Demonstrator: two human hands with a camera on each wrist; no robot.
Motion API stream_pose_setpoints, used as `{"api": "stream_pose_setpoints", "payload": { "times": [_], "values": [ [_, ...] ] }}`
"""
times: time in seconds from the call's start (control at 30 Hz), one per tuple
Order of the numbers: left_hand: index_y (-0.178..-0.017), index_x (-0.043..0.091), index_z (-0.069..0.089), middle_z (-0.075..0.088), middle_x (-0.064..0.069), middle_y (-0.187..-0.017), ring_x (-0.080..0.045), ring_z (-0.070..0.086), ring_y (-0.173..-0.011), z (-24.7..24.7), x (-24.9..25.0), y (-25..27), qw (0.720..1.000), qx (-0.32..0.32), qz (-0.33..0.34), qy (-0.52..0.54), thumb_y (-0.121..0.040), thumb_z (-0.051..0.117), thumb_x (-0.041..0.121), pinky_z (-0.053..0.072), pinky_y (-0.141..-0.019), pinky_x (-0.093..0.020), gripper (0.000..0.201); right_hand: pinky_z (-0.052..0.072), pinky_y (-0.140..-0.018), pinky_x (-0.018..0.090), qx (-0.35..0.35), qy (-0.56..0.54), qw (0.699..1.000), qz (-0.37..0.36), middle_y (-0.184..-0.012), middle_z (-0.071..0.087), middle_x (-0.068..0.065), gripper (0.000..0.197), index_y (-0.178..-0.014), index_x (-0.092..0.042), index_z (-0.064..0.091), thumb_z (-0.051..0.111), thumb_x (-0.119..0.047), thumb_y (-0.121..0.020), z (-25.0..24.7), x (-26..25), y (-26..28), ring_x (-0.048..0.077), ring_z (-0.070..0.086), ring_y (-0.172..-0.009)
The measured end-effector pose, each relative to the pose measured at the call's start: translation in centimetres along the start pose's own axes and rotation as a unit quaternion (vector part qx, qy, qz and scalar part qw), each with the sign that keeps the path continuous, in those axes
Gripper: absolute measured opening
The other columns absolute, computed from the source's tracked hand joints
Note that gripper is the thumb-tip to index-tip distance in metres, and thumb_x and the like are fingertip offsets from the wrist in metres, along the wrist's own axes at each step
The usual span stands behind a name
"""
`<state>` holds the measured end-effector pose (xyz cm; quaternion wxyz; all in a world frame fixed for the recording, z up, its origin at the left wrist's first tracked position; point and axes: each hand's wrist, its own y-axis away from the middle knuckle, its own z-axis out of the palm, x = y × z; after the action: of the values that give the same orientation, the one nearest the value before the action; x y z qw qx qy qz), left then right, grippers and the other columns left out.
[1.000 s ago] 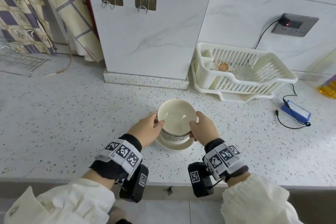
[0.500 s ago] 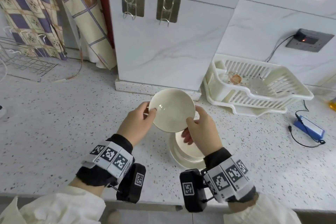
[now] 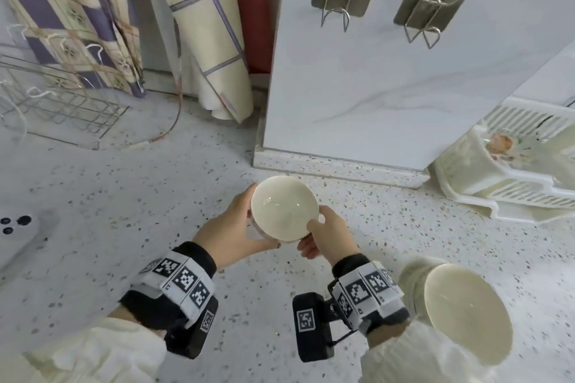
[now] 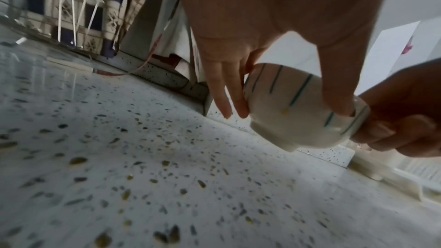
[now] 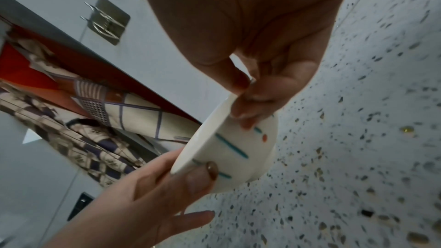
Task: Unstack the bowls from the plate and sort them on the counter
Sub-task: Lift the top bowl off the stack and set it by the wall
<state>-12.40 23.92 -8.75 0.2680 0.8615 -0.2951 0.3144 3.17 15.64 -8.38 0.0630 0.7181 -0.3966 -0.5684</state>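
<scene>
Both hands hold one cream bowl (image 3: pixel 284 208) clear above the speckled counter (image 3: pixel 124 196), tilted. The left hand (image 3: pixel 231 235) grips its left rim, the right hand (image 3: pixel 329 235) pinches the right rim. Teal stripes and an orange dot mark its outside.

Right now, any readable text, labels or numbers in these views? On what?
None readable.
Wrist bands: square black-and-white marker codes only, no words.
Held bowl: teal stripes and dots, no lettering.
White device at left: no legible marking.
</scene>
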Motion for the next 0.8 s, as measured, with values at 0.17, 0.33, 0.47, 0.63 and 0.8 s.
{"api": "stream_pose_setpoints", "payload": {
  "times": [0.17, 0.33, 0.47, 0.63, 0.8],
  "values": [
    [-0.138, 0.042, 0.009, 0.036, 0.009, -0.144, -0.018, 0.052, -0.115, 0.4, -1.5, -2.7, 0.999, -0.009, -0.006, 0.046, -0.06, 0.072, 0.056, 0.049, -0.091, -0.043, 0.101, 0.044, -0.034, 0.019, 0.023, -0.002, 0.999, 0.024, -0.05, 0.057, 0.01, 0.05, -0.137, -0.012, 0.035, 0.03, -0.003, -0.088, 0.8, -0.2, -2.6, 0.008, 0.05, -0.026],
    [-0.138, 0.039, 0.009, 0.034, 0.004, -0.144, -0.022, 0.057, -0.109, 0.3, -2.2, -4.6, 0.998, -0.021, -0.004, 0.051, -0.063, 0.074, 0.05, 0.051, -0.086, -0.041, 0.1, 0.042, -0.033, 0.017, 0.042, -0.011, 0.999, 0.023, -0.05, 0.058, 0.009, 0.052, -0.137, -0.015, 0.038, 0.032, -0.004, -0.087, 1.2, -0.4, -4.1, 0.008, 0.05, -0.027],
    [-0.139, 0.038, 0.006, 0.031, 0.002, -0.145, -0.024, 0.057, -0.11, -0.2, -2.7, -6.0, 0.998, -0.017, -0.01, 0.062, -0.063, 0.073, 0.051, 0.05, -0.09, -0.046, 0.102, 0.047, -0.036, 0.02, 0.049, -0.041, 0.998, 0.007, -0.053, 0.059, 0.009, 0.047, -0.137, -0.014, 0.038, 0.035, -0.011, -0.09, 1.7, -0.9, -5.2, 0.011, 0.053, -0.031],
    [-0.142, 0.034, 0.003, 0.026, 0.001, -0.149, -0.025, 0.051, -0.119, -0.5, -2.8, -7.1, 0.997, -0.013, -0.019, 0.068, -0.065, 0.072, 0.049, 0.048, -0.094, -0.05, 0.104, 0.052, -0.04, 0.021, 0.054, -0.069, 0.996, -0.003, -0.058, 0.059, 0.009, 0.046, -0.139, -0.012, 0.036, 0.036, -0.014, -0.092, 2.2, -1.1, -5.8, 0.014, 0.055, -0.039],
    [-0.144, 0.027, 0.0, 0.022, -0.001, -0.151, -0.024, 0.048, -0.122, -0.5, -2.5, -6.7, 0.999, -0.005, -0.023, 0.044, -0.07, 0.069, 0.047, 0.047, -0.095, -0.046, 0.104, 0.054, -0.053, 0.027, 0.023, -0.065, 0.998, -0.003, -0.071, 0.06, 0.007, 0.051, -0.143, -0.016, 0.027, 0.037, -0.016, -0.093, 1.8, -1.3, -4.8, 0.019, 0.058, -0.052]
  ]
}}
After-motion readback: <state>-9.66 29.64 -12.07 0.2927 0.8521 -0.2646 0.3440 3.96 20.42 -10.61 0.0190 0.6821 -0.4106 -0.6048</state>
